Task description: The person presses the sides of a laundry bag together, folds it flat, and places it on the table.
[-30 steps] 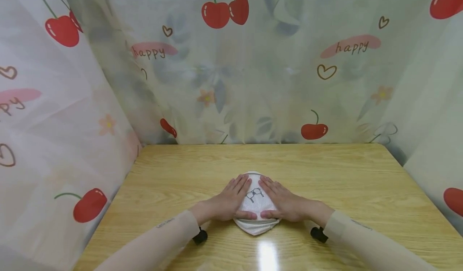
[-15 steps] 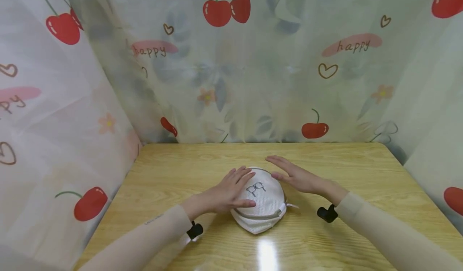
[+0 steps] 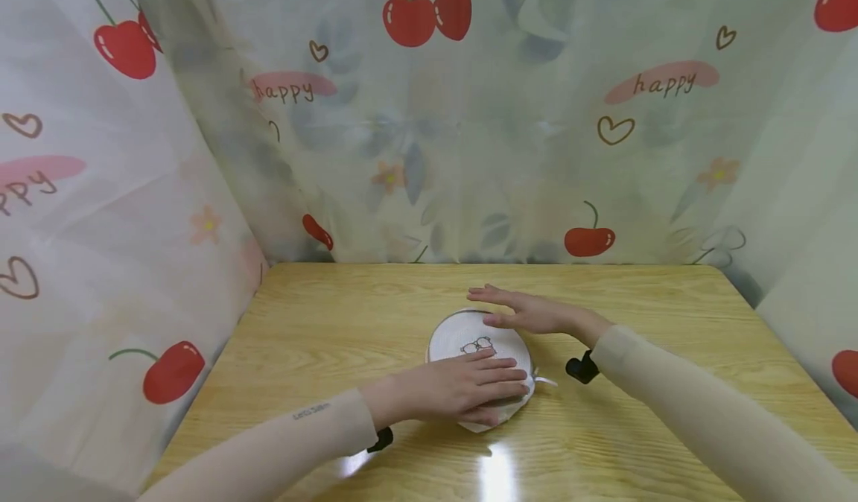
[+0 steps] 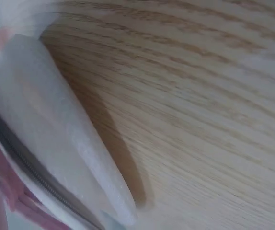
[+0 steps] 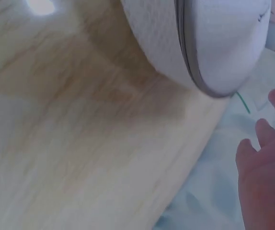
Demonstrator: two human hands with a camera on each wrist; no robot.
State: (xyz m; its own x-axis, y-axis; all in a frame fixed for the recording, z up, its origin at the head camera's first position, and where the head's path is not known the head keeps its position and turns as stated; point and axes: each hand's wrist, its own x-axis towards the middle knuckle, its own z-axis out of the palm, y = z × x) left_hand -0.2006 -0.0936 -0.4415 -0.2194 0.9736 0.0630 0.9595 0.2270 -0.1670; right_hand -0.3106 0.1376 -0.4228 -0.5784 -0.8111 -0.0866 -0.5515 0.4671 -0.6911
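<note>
A round white mesh laundry bag (image 3: 447, 337) with a zipper and a small line drawing on top lies on the wooden table. Across its front part, my left hand (image 3: 462, 386) rests with straight fingers pointing right, hiding much of the top. My right hand (image 3: 529, 313) is at the bag's far right edge, fingers extended to the left over the rim. A grey zipper (image 4: 32, 167) runs along the bag's side in the left wrist view. The right wrist view has my right hand's fingers (image 5: 267, 134) spread and apart from the bag's rounded edge.
A thin white tab (image 3: 546, 380) sticks out from the bag's right side. The wooden table (image 3: 335, 316) ends at a curtain (image 3: 509, 152) printed with cherries at the back, and more curtain hangs on both sides.
Both hands first pressed on the bag's sides. The right hand lifted off and moved to the far edge, while the left slid rightward over the front. The bag has puffed up rounder.
</note>
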